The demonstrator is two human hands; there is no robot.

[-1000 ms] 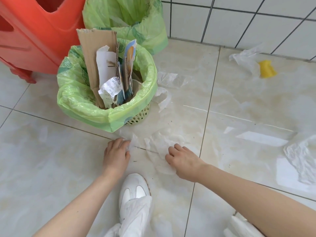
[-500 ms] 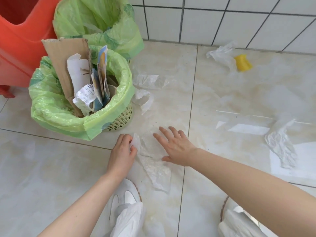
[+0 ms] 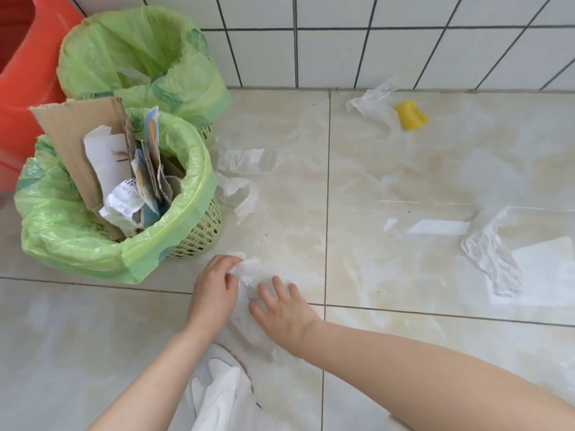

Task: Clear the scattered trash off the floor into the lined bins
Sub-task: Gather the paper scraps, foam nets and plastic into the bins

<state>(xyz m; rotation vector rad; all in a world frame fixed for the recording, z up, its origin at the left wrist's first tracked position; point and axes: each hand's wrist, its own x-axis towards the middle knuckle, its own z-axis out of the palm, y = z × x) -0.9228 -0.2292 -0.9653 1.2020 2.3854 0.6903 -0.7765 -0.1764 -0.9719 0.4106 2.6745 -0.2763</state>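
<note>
A thin clear plastic sheet point(image 3: 249, 318) lies on the tiled floor between my hands. My left hand point(image 3: 214, 292) pinches its crumpled upper corner. My right hand point(image 3: 280, 309) rests flat on the sheet with fingers spread. The near green-lined bin point(image 3: 102, 253) holds cardboard and paper scraps and stands just left of my hands. A second green-lined bin point(image 3: 137, 57) sits behind it by the wall. More clear plastic pieces point(image 3: 239, 161) lie beside the near bin.
A yellow object point(image 3: 410, 115) and a plastic wrap point(image 3: 370, 101) lie near the white tiled wall. Another crumpled plastic piece point(image 3: 491, 259) is on the floor at the right. A red plastic stool point(image 3: 18, 98) stands at the left. My white shoe point(image 3: 217, 390) is below my hands.
The view shifted so the bins sit further left. My left hand closed on the sheet's corner and gathered it up, and my right hand pulled back a little, staying flat on the sheet.
</note>
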